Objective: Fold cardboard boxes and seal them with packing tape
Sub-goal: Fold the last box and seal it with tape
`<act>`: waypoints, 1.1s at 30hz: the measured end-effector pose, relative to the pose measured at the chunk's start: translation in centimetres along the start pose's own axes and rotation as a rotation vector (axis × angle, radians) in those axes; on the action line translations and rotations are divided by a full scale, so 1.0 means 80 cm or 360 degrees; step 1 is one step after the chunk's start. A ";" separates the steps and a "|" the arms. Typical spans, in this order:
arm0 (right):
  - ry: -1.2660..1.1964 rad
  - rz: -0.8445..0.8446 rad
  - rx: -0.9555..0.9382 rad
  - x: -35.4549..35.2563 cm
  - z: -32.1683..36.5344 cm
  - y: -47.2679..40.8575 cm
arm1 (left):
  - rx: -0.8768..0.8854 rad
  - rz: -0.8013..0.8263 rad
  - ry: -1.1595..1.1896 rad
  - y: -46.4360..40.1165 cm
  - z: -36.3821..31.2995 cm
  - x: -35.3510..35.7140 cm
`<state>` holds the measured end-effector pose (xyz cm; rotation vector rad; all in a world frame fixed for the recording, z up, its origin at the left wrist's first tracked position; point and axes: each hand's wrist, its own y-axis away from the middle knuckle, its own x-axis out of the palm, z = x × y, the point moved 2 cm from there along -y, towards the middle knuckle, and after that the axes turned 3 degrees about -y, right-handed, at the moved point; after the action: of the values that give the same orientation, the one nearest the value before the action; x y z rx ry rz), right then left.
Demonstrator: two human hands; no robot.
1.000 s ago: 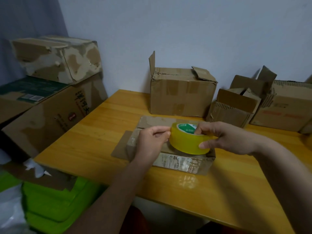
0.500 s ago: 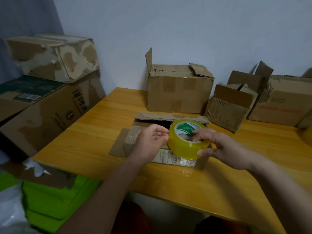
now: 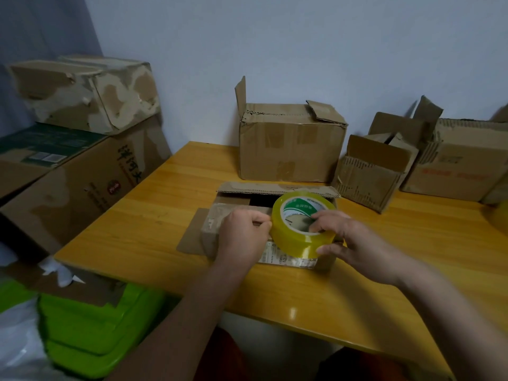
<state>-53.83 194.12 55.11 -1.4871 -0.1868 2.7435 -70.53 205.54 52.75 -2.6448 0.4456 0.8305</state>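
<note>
A small flat cardboard box (image 3: pixel 220 215) lies on the wooden table (image 3: pixel 154 232) in front of me, its far flap raised and a dark gap showing in the top. Above it I hold a yellow roll of packing tape (image 3: pixel 297 240) with a green-and-white core. My right hand (image 3: pixel 354 243) grips the roll, fingers hooked into the core and thumb under the outer face. My left hand (image 3: pixel 243 235) pinches at the roll's left edge, where the tape end lies.
A taller open box (image 3: pixel 288 149) stands at the back of the table, with two more open boxes (image 3: pixel 376 171) (image 3: pixel 456 163) to its right. Large stacked cartons (image 3: pixel 82 166) flank the table's left side. Green bins (image 3: pixel 90 325) sit on the floor below left.
The roll tilted up so its core faces me, and it rose slightly above the box. The box's far flap lifted open. My left fingers closed onto the roll's edge.
</note>
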 end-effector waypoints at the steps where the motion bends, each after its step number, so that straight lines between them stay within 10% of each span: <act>1: -0.0002 0.0004 0.0001 0.000 0.001 0.001 | -0.0011 -0.0016 0.0010 0.001 0.001 0.000; 14: -0.0152 0.0009 0.0077 -0.016 0.004 0.013 | 0.0333 -0.0230 0.0361 0.018 -0.016 0.001; 23: 0.0002 -0.0082 0.0112 -0.020 0.038 0.008 | 0.0074 -0.0393 0.0467 0.010 -0.020 0.001; 27: 0.0431 -0.0757 -0.0122 -0.013 0.045 -0.013 | -0.0121 -0.0536 0.0434 0.000 -0.028 -0.007; 30: -0.0412 -0.1404 -0.0031 -0.012 0.041 -0.037 | -0.0371 -0.0360 0.0836 -0.009 -0.025 -0.002; 33: -0.1331 -0.1396 0.0300 0.013 0.046 -0.066 | -0.0466 -0.0299 0.1133 -0.011 -0.031 -0.002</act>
<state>-57.72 199.06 56.83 -0.0492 -0.4327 2.3083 -69.08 205.36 54.94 -3.1425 0.2379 -0.1443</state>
